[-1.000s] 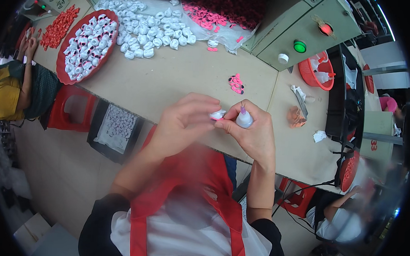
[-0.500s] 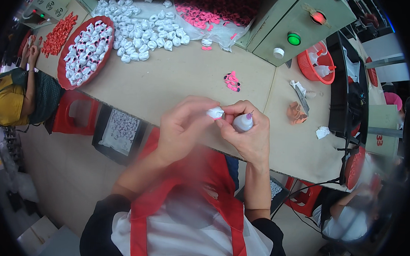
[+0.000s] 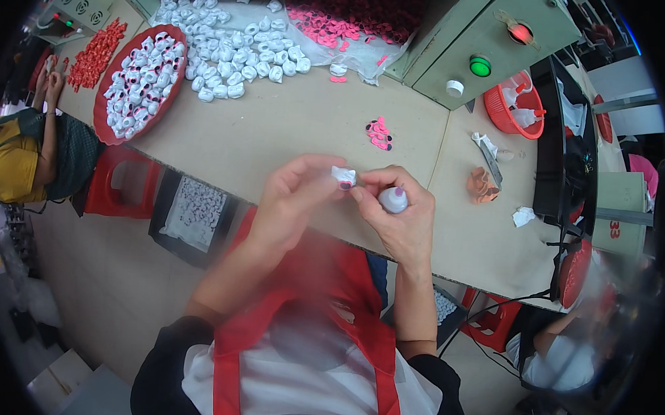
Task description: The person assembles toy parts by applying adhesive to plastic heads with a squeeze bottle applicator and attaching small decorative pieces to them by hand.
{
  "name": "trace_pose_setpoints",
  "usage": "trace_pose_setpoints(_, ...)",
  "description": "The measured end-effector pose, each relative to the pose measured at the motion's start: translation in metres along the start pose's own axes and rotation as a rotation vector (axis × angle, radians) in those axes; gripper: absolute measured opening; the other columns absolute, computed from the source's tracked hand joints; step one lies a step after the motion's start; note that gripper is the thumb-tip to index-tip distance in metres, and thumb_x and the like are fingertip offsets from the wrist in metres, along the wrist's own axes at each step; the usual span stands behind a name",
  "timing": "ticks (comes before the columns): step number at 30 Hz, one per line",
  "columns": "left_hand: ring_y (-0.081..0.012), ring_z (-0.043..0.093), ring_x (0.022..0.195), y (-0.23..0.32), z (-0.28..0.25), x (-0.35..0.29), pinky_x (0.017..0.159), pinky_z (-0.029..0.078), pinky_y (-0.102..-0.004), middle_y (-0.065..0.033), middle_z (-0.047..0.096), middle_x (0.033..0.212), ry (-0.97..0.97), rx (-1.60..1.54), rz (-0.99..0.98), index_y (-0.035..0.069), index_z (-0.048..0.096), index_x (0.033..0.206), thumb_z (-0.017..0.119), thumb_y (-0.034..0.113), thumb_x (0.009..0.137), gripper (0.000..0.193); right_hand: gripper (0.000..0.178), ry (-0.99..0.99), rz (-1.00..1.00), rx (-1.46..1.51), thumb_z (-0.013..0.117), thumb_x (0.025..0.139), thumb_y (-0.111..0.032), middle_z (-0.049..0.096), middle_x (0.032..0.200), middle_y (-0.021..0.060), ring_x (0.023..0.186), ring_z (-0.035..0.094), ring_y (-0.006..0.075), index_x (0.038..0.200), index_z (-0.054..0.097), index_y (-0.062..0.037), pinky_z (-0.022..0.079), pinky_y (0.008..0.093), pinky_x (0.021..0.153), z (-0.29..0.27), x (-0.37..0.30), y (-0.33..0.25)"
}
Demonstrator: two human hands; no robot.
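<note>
Between the fingertips of my left hand (image 3: 287, 199) is a small white molded piece (image 3: 342, 174), with a dark and pink part showing on its lower side. My right hand (image 3: 412, 229) has a small white squeeze bottle (image 3: 393, 201) tucked in its palm, purple tip upward. The right thumb and index finger reach to the edge of the white piece; whether they grip it cannot be told. Beyond my hands, several flat pink-and-black pieces (image 3: 379, 133) lie in a little group on the table (image 3: 291, 124).
At the left stands a red scalloped bowl (image 3: 99, 116) of white pieces, beside a white heap (image 3: 243, 55). Pink pieces (image 3: 325, 33) fill a bag at the back. A green control box (image 3: 458, 53), red basket (image 3: 492, 111) of bottles and tweezers-like metal tool (image 3: 490, 156) are rightward. Co-workers sit both sides.
The white piece has turned in my left fingers, so its dark and pink part now shows. My right hand has tilted the bottle slightly, with its tip more toward me.
</note>
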State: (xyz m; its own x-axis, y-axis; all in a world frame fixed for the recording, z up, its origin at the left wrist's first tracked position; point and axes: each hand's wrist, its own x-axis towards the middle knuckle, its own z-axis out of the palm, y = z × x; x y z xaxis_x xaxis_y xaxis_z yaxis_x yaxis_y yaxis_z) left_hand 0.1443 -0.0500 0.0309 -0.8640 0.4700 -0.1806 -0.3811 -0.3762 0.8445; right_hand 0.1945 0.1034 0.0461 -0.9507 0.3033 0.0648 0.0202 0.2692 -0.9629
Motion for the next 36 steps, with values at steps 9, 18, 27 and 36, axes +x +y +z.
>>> trace_pose_setpoints(9,-0.0145,0.061,0.088,0.005,0.0,-0.004,0.079,0.047,-0.0258,-0.0099,0.063,0.094,-0.154,-0.041,-0.047,0.0,0.049,0.112,0.058,0.001,0.082,0.032,0.032,-0.056,-0.339,0.183,0.073,0.063,0.005,0.062,0.085,0.0093,0.072,0.06,0.016,0.092,0.062,-0.0024,0.049,0.0276,0.061,-0.001,0.0,0.013)
trace_pose_setpoints(18,-0.0171,0.063,0.08,0.009,0.004,-0.01,0.073,0.052,-0.029,-0.0135,0.063,0.092,-0.155,0.138,0.045,-0.005,0.057,0.101,0.056,-0.005,0.082,0.02,0.018,-0.161,0.081,0.709,0.065,0.072,0.009,0.061,0.083,0.0128,0.071,0.062,0.0184,0.088,0.058,0.005,0.053,0.0297,0.064,0.001,-0.005,0.002)
trace_pose_setpoints(27,-0.0182,0.063,0.078,0.007,-0.022,-0.004,0.067,0.051,-0.024,-0.0112,0.061,0.088,-0.092,0.071,0.123,-0.005,0.056,0.099,0.056,-0.01,0.08,0.02,0.016,-0.098,0.165,0.736,0.063,0.073,0.009,0.061,0.091,0.0121,0.069,0.061,0.0149,0.086,0.058,0.0023,0.051,0.0252,0.059,0.04,0.003,0.01)
trace_pose_setpoints(36,-0.0165,0.06,0.069,0.119,-0.168,0.067,0.063,0.048,-0.0269,-0.0085,0.062,0.089,0.918,1.654,0.72,0.008,0.063,0.098,0.061,0.002,0.077,0.022,0.019,0.097,0.234,0.419,0.066,0.076,-0.005,0.063,0.091,0.0054,0.065,0.058,0.0086,0.093,0.058,-0.0013,0.047,0.0215,0.057,0.024,0.019,0.008)
